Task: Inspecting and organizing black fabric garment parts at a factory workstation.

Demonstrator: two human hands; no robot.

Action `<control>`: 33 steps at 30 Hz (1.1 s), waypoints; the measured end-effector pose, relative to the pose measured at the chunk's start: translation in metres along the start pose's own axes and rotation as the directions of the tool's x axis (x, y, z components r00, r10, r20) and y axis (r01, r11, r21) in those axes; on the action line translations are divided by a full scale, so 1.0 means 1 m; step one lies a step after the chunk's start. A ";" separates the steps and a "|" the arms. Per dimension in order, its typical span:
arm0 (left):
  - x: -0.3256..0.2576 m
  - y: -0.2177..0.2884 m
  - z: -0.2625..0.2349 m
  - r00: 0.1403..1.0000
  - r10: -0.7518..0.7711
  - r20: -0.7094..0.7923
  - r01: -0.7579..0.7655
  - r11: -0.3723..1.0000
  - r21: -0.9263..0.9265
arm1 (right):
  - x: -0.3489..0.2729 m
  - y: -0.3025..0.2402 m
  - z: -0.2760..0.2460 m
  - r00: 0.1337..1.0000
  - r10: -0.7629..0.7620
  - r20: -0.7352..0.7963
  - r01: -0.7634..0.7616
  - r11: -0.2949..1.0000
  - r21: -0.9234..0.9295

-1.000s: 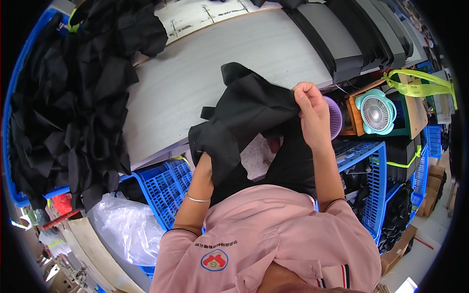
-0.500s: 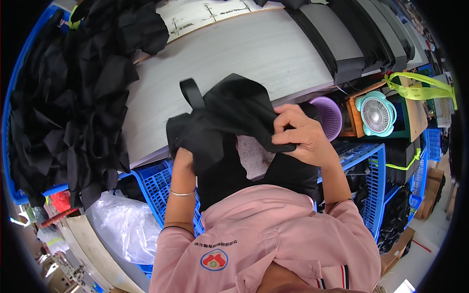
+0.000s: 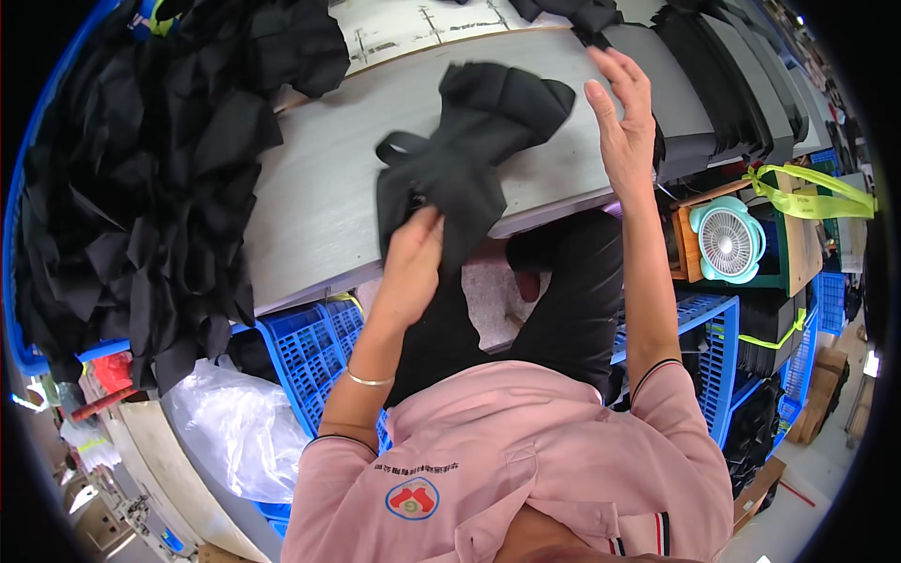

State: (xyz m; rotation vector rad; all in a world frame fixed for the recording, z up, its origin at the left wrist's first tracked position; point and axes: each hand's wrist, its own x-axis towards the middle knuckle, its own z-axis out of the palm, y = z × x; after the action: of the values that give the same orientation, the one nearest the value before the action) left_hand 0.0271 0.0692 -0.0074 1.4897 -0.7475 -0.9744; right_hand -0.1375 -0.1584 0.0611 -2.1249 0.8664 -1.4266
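A black fabric piece with a strap loop (image 3: 460,155) hangs crumpled over the near edge of the grey table (image 3: 328,178). My left hand (image 3: 413,263) is closed on its near end, with the fingertips partly tucked into the cloth. The far part of the cloth spreads up and to the right above the tabletop. My right hand (image 3: 624,122) is raised over the table's right side, fingers stretched out, holding nothing. It is apart from the cloth and beside the stacked black and grey panels (image 3: 713,94).
At left, a blue crate (image 3: 17,319) overflows with black fabric pieces (image 3: 150,178). A turquoise fan (image 3: 727,241) stands right of the table. Blue baskets (image 3: 298,352) and a clear plastic bag (image 3: 235,432) are near my left side. More black cloth (image 3: 568,14) lies at the table's far edge.
My right hand has let go of the black fabric piece and moved up and away over the table. My left hand has carried the cloth farther forward and right.
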 end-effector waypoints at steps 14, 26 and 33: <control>0.015 0.019 0.000 0.999 0.031 -0.041 -0.047 0.868 -0.495 | -0.126 -0.067 0.027 0.532 0.443 0.722 -0.817 0.043 0.575; 0.061 -0.003 0.042 0.752 0.265 0.604 0.552 0.249 -0.796 | -0.080 -0.014 0.018 0.548 0.596 0.587 -0.797 0.156 0.584; 0.064 0.000 0.031 0.938 -0.022 0.347 0.314 0.483 -0.817 | -0.078 0.011 -0.002 0.520 0.448 0.728 -0.771 -0.121 0.625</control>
State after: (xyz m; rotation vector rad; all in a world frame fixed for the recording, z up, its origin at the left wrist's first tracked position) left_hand 0.0286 -0.0011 -0.0182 0.4997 -0.1860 -1.4634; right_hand -0.1632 -0.1109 0.0038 -0.6156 0.4865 -0.6421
